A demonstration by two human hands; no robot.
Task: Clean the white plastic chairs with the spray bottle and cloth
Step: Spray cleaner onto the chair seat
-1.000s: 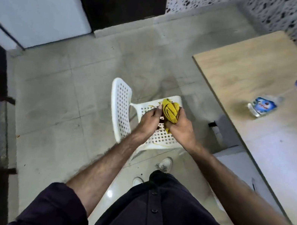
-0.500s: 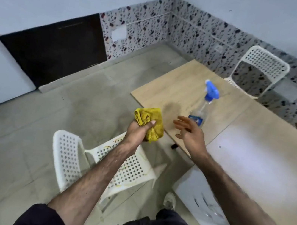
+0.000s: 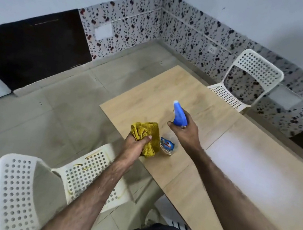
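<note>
Head view: right hand (image 3: 187, 134) wraps the neck of the spray bottle (image 3: 173, 130) on the table (image 3: 257, 172) near its left edge; left hand (image 3: 135, 144) grips the yellow cloth (image 3: 147, 134). Risk: neck-only grip could let the bottle swing or slip when lifted, or mist the table instead of the near chair (image 3: 39, 180). Bottle upright, long axis vertical; nozzle points far-left.

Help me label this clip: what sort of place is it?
Probably a plain indoor dining or break room: a wooden table, white plastic chairs around it, tiled floor and patterned wall tiles.
</note>
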